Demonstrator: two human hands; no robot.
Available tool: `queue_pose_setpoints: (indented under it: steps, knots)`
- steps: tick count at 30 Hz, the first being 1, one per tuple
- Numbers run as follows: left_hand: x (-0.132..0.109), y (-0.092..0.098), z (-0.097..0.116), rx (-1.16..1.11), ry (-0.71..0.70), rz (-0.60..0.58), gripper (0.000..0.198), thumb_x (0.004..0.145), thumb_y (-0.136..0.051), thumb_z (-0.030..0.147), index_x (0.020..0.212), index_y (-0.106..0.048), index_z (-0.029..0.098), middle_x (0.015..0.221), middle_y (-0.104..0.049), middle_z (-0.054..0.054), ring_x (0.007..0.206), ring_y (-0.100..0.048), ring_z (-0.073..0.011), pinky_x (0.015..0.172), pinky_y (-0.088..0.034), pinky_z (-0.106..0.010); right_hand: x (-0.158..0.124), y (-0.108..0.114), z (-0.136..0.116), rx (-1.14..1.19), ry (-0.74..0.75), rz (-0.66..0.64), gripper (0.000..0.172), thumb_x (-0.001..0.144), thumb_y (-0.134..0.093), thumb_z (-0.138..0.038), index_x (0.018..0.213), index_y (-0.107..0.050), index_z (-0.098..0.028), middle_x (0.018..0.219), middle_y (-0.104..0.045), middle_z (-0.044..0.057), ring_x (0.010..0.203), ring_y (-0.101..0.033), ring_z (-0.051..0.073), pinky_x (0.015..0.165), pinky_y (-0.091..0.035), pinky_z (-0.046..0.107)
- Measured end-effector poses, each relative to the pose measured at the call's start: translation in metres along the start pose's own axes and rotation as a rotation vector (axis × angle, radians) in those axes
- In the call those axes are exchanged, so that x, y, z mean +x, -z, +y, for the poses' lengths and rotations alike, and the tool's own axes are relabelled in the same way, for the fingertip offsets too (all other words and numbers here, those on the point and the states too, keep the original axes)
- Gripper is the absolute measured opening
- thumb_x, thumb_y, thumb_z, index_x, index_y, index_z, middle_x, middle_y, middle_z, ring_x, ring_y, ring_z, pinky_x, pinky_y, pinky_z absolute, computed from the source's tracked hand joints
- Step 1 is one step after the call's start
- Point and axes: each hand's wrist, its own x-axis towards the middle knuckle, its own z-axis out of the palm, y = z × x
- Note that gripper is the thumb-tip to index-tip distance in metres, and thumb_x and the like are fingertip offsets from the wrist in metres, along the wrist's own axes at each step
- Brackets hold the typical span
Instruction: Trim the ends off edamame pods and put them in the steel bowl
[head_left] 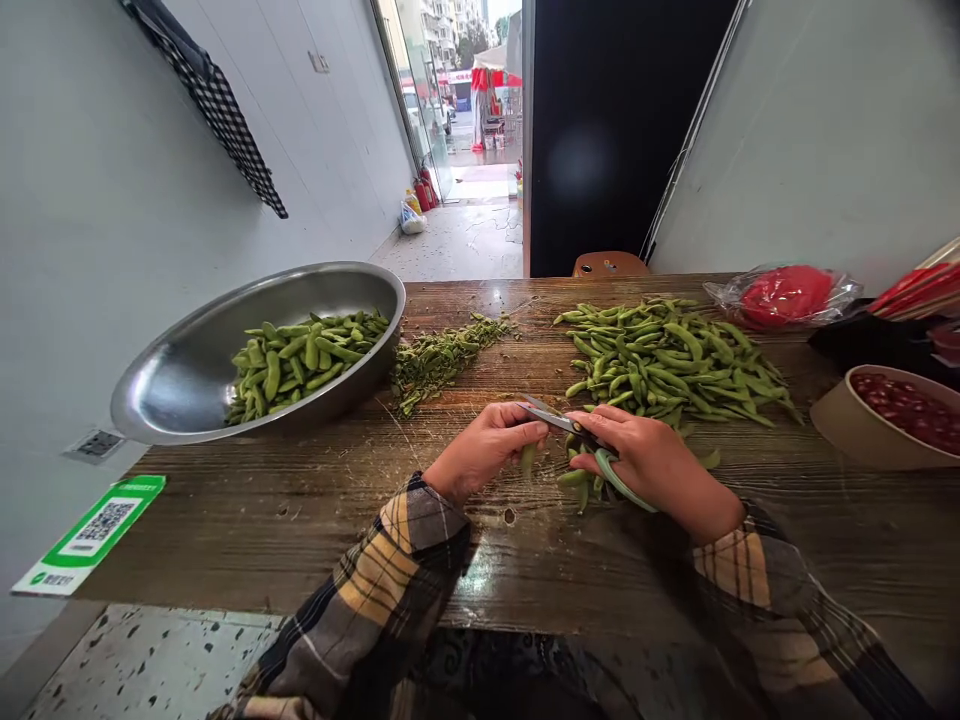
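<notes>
My right hand [641,455] is wrapped round scissors [559,418] with pale green handles, their blades pointing left. At the blade tips, my left hand [491,445] pinches a green pod [527,461] that hangs below its fingers. Several loose pods [581,480] lie under and beside my right hand. Behind it spreads a large pile of pods [667,355]. A heap of small green trimmings [442,360] lies further left, next to a tilted steel bowl [180,370] holding many pods [300,355].
The wooden table [337,530] carries a green QR-code card [94,530] at its left edge. On the right are a tub of dark red pieces [855,425] and a red item in clear plastic [787,293]. An orange stool [611,263] stands behind the table.
</notes>
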Motion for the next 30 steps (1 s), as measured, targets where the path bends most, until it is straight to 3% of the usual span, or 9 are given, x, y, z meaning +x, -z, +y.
queue_pose_setpoints:
  steps: [3,7,11,23,27,30]
  knots:
    - [0.002,0.001,0.000,-0.159,-0.021,0.058,0.023,0.074,-0.073,0.032,0.084,-0.064,0.013,0.070,-0.060,0.000,0.051,-0.047,-0.0040,0.046,-0.037,-0.016,0.001,0.001,0.003,-0.028,-0.058,0.060,0.041,0.087,-0.060,-0.036,0.126,-0.055,-0.023,0.106,-0.068,0.008,0.086,-0.067,0.024,0.069,-0.053,0.034]
    - [0.005,0.004,-0.001,-0.407,-0.119,0.174,0.024,0.070,-0.077,0.024,0.083,-0.060,0.013,0.076,-0.063,0.000,0.062,-0.059,-0.0064,0.061,-0.051,-0.019,0.003,0.000,0.009,0.022,-0.130,0.171,0.047,0.083,-0.065,-0.040,0.125,-0.055,-0.023,0.104,-0.066,0.008,0.078,-0.066,0.021,0.068,-0.054,0.034]
    - [0.007,0.006,-0.002,-0.510,-0.192,0.229,0.022,0.071,-0.076,0.019,0.084,-0.060,0.013,0.082,-0.065,-0.001,0.067,-0.062,-0.0073,0.067,-0.055,-0.021,0.002,-0.003,0.013,0.104,-0.111,0.175,0.052,0.081,-0.067,-0.042,0.127,-0.053,-0.023,0.110,-0.063,0.009,0.080,-0.066,0.022,0.072,-0.055,0.036]
    - [0.004,-0.005,-0.003,-0.455,-0.212,0.187,0.020,0.071,-0.076,0.019,0.085,-0.063,0.014,0.092,-0.070,-0.003,0.071,-0.065,-0.0094,0.072,-0.054,-0.023,0.005,0.001,0.006,0.233,-0.070,0.174,0.054,0.075,-0.072,-0.041,0.124,-0.055,-0.023,0.109,-0.063,0.009,0.087,-0.065,0.024,0.075,-0.055,0.038]
    - [0.003,-0.007,-0.003,-0.438,-0.224,0.179,0.019,0.070,-0.076,0.018,0.084,-0.064,0.014,0.094,-0.071,-0.004,0.072,-0.065,-0.0100,0.074,-0.053,-0.024,0.005,0.000,0.007,0.278,-0.062,0.193,0.047,0.077,-0.071,-0.042,0.117,-0.058,-0.022,0.098,-0.065,0.008,0.080,-0.064,0.022,0.072,-0.055,0.036]
    - [0.004,-0.007,-0.003,-0.432,-0.219,0.185,0.019,0.070,-0.076,0.019,0.084,-0.064,0.014,0.094,-0.070,-0.004,0.073,-0.065,-0.0103,0.074,-0.053,-0.025,0.004,0.001,0.006,0.239,-0.057,0.204,0.041,0.080,-0.068,-0.041,0.114,-0.060,-0.020,0.098,-0.066,0.008,0.087,-0.065,0.024,0.076,-0.054,0.036]
